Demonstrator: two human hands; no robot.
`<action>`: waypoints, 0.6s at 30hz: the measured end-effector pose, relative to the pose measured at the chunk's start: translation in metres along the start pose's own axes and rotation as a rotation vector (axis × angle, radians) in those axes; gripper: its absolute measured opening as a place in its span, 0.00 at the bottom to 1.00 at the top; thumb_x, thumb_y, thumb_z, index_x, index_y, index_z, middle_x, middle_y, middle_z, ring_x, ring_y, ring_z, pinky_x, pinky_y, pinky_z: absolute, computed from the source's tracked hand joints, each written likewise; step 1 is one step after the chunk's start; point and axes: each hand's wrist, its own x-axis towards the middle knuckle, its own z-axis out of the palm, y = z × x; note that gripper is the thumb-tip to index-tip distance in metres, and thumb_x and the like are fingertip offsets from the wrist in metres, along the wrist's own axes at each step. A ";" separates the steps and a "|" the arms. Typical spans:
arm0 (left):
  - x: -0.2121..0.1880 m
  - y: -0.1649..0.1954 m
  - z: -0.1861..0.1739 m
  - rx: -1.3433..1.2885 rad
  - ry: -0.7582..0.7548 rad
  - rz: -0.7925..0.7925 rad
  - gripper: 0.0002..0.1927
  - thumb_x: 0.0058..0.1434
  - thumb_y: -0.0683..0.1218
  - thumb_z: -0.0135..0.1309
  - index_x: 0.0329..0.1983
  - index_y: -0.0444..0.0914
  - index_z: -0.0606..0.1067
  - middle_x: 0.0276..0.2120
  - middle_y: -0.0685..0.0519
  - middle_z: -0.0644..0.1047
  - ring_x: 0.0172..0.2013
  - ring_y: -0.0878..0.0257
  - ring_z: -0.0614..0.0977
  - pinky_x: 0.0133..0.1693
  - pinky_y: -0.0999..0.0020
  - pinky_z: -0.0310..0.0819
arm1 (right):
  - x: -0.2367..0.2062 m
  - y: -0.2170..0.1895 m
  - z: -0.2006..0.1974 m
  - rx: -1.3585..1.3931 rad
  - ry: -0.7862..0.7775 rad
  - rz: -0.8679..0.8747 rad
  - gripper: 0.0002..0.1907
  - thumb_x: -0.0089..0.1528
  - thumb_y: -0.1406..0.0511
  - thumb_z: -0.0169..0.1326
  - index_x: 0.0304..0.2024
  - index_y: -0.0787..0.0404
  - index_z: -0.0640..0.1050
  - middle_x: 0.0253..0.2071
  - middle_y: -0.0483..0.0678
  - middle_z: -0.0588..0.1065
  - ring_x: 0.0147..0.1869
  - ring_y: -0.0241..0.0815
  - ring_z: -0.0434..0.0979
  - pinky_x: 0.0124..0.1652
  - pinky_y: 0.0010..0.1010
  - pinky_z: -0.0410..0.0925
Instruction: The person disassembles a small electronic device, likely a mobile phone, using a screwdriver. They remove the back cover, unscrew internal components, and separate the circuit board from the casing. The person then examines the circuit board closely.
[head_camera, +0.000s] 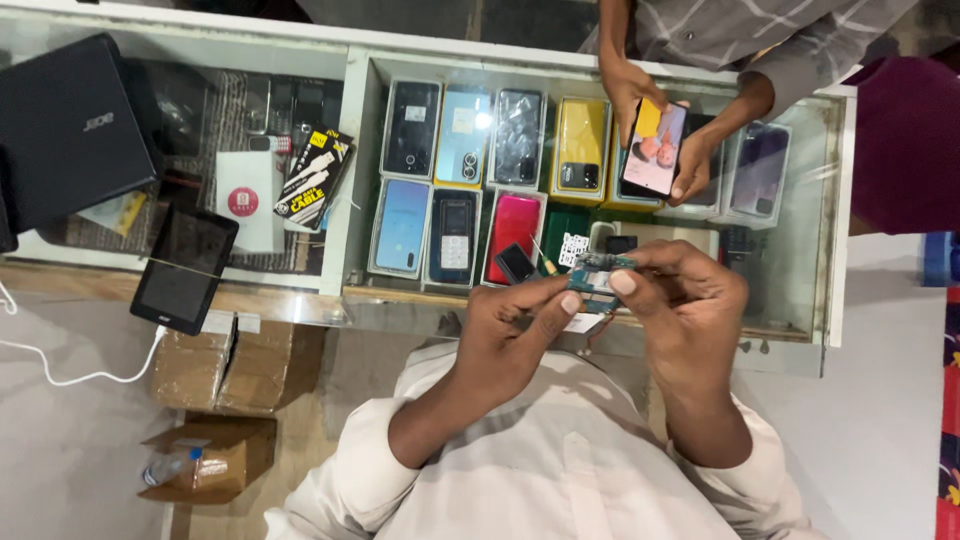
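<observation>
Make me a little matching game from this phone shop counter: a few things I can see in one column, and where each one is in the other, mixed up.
Things:
1. small circuit board
2. phone with a lit screen
3. closed black laptop
4. cardboard box

Places:
A. on the floor, lower left of the view
B. pinched between the left hand and right hand
C. on the glass counter, far left
D. held by another person's hands across the counter

Pairs: 1-B, 2-D, 3-C, 4-A
</observation>
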 end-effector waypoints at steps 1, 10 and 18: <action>0.002 0.000 0.001 0.019 0.011 -0.002 0.13 0.73 0.44 0.53 0.53 0.32 0.81 0.24 0.61 0.74 0.26 0.78 0.65 0.26 0.78 0.57 | 0.003 0.001 0.000 -0.008 0.009 0.009 0.08 0.63 0.73 0.63 0.43 0.69 0.78 0.40 0.46 0.79 0.39 0.29 0.77 0.41 0.19 0.69; 0.018 -0.001 -0.007 0.047 0.085 -0.020 0.12 0.71 0.44 0.55 0.49 0.30 0.81 0.20 0.63 0.71 0.25 0.79 0.64 0.24 0.77 0.55 | 0.030 0.014 0.005 0.092 -0.058 0.038 0.08 0.64 0.70 0.62 0.43 0.69 0.78 0.41 0.45 0.78 0.42 0.28 0.75 0.43 0.19 0.68; 0.037 -0.004 -0.002 0.032 0.148 -0.061 0.12 0.70 0.42 0.56 0.51 0.30 0.82 0.21 0.65 0.69 0.25 0.79 0.63 0.24 0.79 0.54 | 0.046 0.002 0.012 -0.190 -0.155 -0.184 0.18 0.66 0.69 0.61 0.57 0.68 0.77 0.49 0.47 0.75 0.50 0.31 0.76 0.51 0.21 0.69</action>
